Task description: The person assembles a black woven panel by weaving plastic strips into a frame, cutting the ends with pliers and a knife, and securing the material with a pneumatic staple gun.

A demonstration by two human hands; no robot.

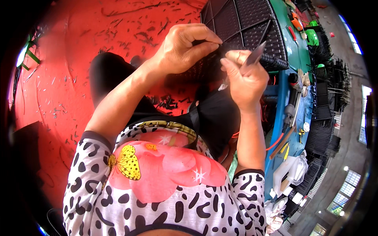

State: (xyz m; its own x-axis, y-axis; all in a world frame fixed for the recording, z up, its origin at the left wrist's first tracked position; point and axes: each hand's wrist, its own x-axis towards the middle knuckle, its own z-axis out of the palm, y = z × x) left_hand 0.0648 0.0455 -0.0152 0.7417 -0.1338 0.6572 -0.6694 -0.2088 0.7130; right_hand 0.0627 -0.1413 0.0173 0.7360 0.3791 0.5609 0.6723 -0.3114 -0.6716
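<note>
Dark brown woven wicker furniture (252,29) stands in front of me, its braided strips crossing in a tight pattern. My left hand (183,47) is at its near left corner, thumb and forefinger pinched together; whatever lies between them is too dark and small to make out. Close by on the right, my right hand (246,80) is closed, slightly blurred. Out of its fist sticks a pointed blade-like tool (255,55), tip toward the wicker. The right thumb and forefinger meet near the wicker's edge, a short gap from the left fingertips.
Scraps of dark strip (167,103) litter the red floor (78,51). To the right, a blue bench (275,157) carries a corded tool (290,112), yellow-handled tools and plastic wrap (298,169). Red-handled pliers (292,33) lie on a green surface (281,11). Stacked dark wicker pieces (336,86) stand beyond.
</note>
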